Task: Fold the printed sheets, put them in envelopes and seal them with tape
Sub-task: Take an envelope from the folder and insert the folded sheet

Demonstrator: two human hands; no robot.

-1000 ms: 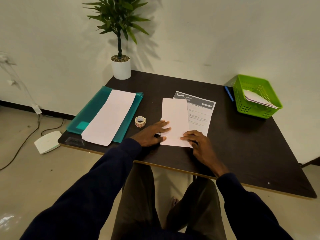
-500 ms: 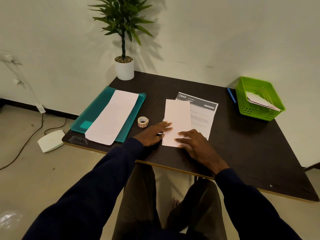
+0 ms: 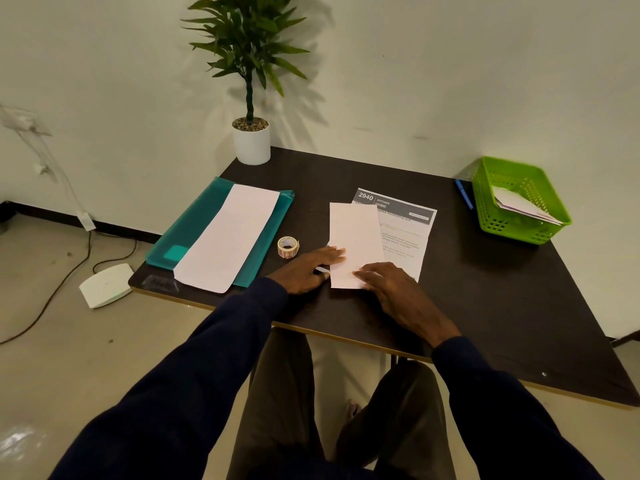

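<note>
A printed sheet (image 3: 407,233) lies on the dark table (image 3: 485,289), its left part folded over so the blank back (image 3: 353,233) faces up. My left hand (image 3: 311,268) presses flat on the fold's left edge. My right hand (image 3: 384,285) lies flat on the folded part's near end, fingers spread. A small tape roll (image 3: 288,246) stands just left of my left hand. A long white envelope (image 3: 228,237) rests on a teal folder (image 3: 194,223) at the left.
A green basket (image 3: 519,202) holding envelopes sits at the table's far right, a blue pen (image 3: 464,199) beside it. A potted plant (image 3: 251,140) stands at the far left corner. On the floor left lie a white device (image 3: 105,285) and cables.
My right hand has slid left along the near end of the folded sheet. The left hand stays on the fold's edge. The camera view has shifted slightly.
</note>
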